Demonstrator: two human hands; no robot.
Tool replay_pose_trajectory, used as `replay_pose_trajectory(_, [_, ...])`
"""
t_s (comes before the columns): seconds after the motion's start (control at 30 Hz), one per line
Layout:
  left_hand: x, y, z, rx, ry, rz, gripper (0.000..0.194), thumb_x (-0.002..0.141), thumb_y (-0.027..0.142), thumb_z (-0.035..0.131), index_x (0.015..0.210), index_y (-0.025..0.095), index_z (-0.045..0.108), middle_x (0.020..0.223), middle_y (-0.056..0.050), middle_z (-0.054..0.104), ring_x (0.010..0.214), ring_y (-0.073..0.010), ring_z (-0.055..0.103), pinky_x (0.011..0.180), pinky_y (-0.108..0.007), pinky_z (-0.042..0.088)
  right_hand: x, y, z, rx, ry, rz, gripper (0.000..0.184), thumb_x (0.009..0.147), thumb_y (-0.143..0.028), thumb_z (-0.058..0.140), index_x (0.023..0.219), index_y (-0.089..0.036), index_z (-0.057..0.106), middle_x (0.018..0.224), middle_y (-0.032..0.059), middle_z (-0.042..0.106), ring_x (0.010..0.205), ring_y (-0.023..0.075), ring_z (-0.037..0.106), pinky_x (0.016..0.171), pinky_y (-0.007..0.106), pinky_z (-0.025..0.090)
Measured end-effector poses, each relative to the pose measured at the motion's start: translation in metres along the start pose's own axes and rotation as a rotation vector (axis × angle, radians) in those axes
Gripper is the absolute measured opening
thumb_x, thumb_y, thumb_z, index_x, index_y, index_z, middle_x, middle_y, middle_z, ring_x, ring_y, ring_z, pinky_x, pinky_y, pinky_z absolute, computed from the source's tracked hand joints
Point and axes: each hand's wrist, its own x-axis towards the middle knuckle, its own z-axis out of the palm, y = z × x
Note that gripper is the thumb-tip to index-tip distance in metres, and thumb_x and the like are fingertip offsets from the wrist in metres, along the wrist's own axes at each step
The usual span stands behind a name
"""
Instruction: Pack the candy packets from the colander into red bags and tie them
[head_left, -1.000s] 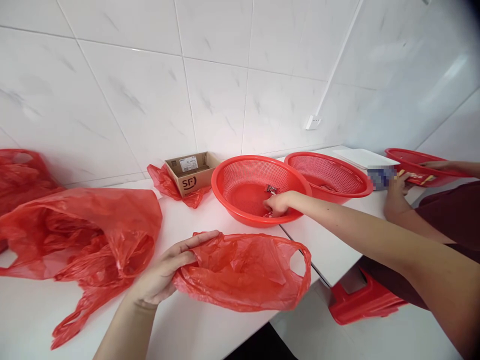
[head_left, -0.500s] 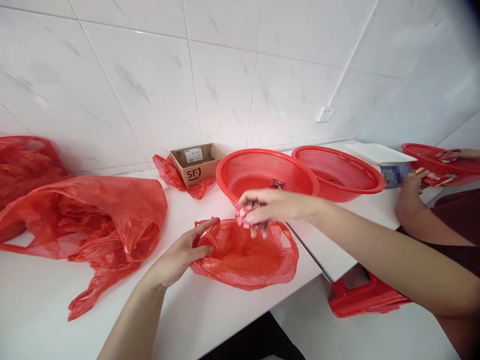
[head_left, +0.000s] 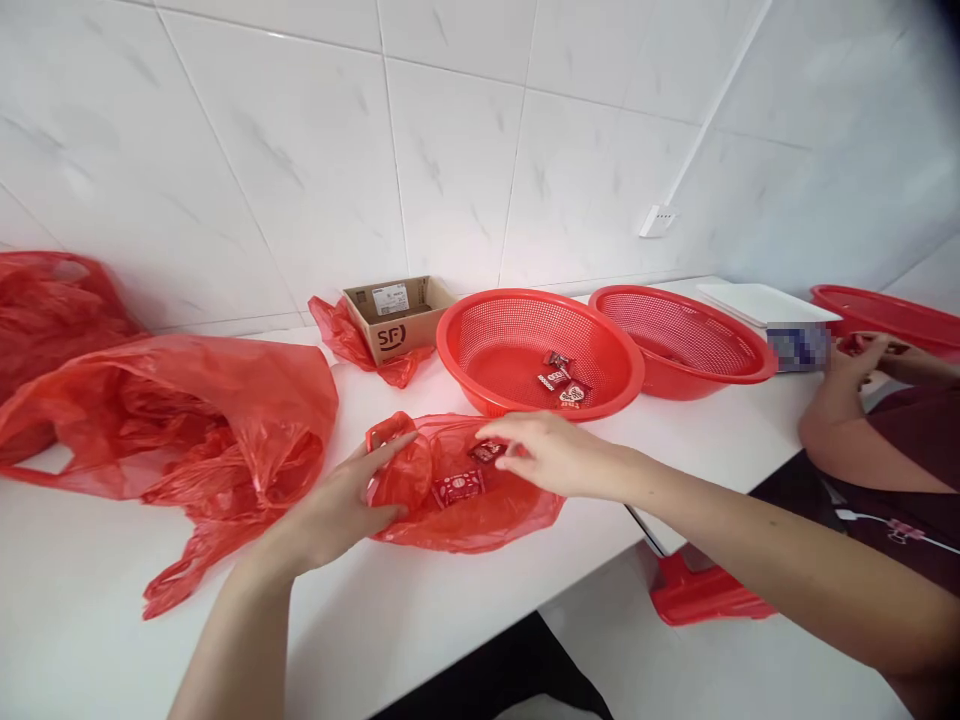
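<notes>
Left hand: this one (head_left: 330,515) is at the left edge of the red plastic bag (head_left: 487,530), thumb and index finger spread wide against the film. The other fingers are mostly hidden, so can't tell if they're actually gripping it.
Right hand: right over the bag's mouth (head_left: 559,455), fingers parted, nothing pinched between them that I can see.
Bag: sits on the white desk (head_left: 360,640), mouth gaping up at the camera.
Packets in the bag: two on show, a red one (head_left: 459,487) and a darker one (head_left: 487,452) just under the right fingertips.
Near basket: the red mesh basket (head_left: 480,345) just behind the bag has a little cluster of wrapped packets (head_left: 574,393) on its right side.
How far along: partway, I'd say. Some packets in the bag, that cluster yet to be touched.
Around it: crumpled red bags (head_left: 292,410) off to the left, an SF cardboard box (head_left: 412,330) at the back, a second mesh basket (head_left: 652,315) beside the first.
Next seat over: a co-worker's hands (head_left: 862,358) are together by the far red basket (head_left: 885,310).
</notes>
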Motion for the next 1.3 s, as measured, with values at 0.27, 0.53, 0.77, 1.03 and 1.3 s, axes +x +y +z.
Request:
replay_pose_trajectory(0.27, [0.000,0.009,0.000,-0.084,-0.075,0.055,0.070,0.078,0.030,0.062,0.143,0.042,0.038,0.162,0.006,0.008,0.145,-0.0306,0.023,0.090,-0.032,0.054,0.049,0.082,-0.060,-0.372,-0.106,0.411,0.069,0.073,-0.042,0.072,0.135,-0.028,0.047,0.135,0.0113,0.053,0.111,0.0295,0.059,0.086,0.039,0.049])
replay_pose_trajectory(0.53, [0.001,0.006,0.000,-0.035,-0.072,0.024,0.071,0.080,0.034,0.062,0.145,0.043,0.035,0.162,0.005,0.007,0.143,-0.0319,0.026,0.098,-0.037,0.050,0.058,0.125,-0.037,-0.337,-0.337,0.498,0.039,0.060,-0.016,0.076,0.096,-0.019,0.061,0.113,0.0128,0.060,0.080,0.0236,0.064,0.063,0.030,0.045])
replay_pose_trajectory(0.77, [0.002,0.005,-0.001,-0.120,-0.097,0.055,0.069,0.082,0.035,0.063,0.144,0.045,0.034,0.162,0.009,0.005,0.145,-0.0271,0.023,0.101,-0.034,0.048,0.059,0.117,-0.067,-0.085,-0.114,0.429,0.022,0.079,-0.010,0.058,0.091,-0.021,0.044,0.093,0.0031,0.064,0.069,0.0117,0.063,0.058,0.021,0.045])
replay_pose_trajectory(1.03, [0.003,0.003,-0.001,-0.110,-0.027,0.065,0.074,0.081,0.041,0.064,0.146,0.045,0.029,0.161,0.005,0.015,0.141,-0.0292,0.030,0.104,-0.040,0.044,0.062,0.097,-0.074,-0.041,-0.128,0.383,0.037,0.086,-0.019,0.054,0.120,-0.028,0.041,0.110,0.0054,0.065,0.077,0.0144,0.067,0.062,0.024,0.050])
replay_pose_trajectory(1.3, [0.005,0.002,-0.002,-0.107,-0.018,0.042,0.075,0.080,0.042,0.064,0.147,0.044,0.029,0.161,0.002,0.017,0.136,-0.0323,0.037,0.102,-0.042,0.045,0.081,0.127,-0.040,-0.178,-0.328,0.455,0.043,0.049,-0.018,0.083,0.089,-0.020,0.066,0.093,0.0043,0.071,0.094,0.0264,0.066,0.077,0.031,0.047])
